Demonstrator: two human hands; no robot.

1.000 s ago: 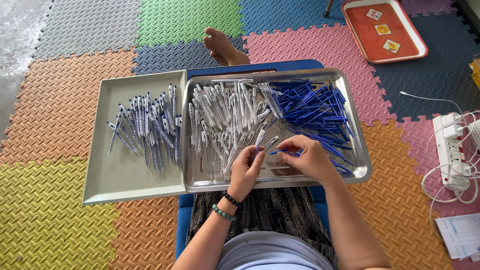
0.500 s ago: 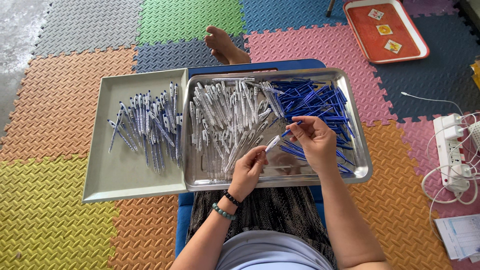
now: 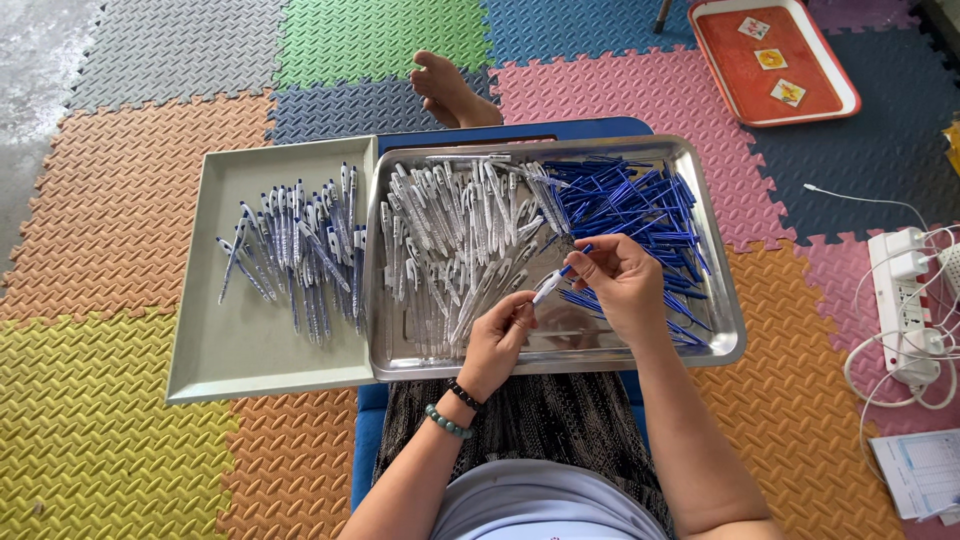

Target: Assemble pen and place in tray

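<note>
My left hand [image 3: 497, 337] and right hand [image 3: 622, 283] meet over the steel tray [image 3: 722, 345] on my lap, and between them I hold one pen [image 3: 552, 284], white-barrelled with a blue end, tilted up toward the right. The left grip is pinched shut on its lower white end; the right fingers are closed around the blue upper end, so both hands are on the same piece, just above the tray's bare front strip. To the left of it lies a heap of clear-white barrels [image 3: 450, 250], and behind my right hand a heap of blue refills [image 3: 635, 205]. A second, grey tray [image 3: 215, 365] butts against the steel one on the left and carries a batch of finished pens [image 3: 300, 250]. I judge the main risk here is a slip: the parts are thin and smooth, and if I push off-axis the blue piece could jam or spring out into the loose heaps, where it would be hard to find. My right wrist hangs close over the blue heap and could sweep pieces over the rim onto the foam mat floor [image 3: 120, 460]. The trays rest on my lap, so a shift of my legs could tip them.
</note>
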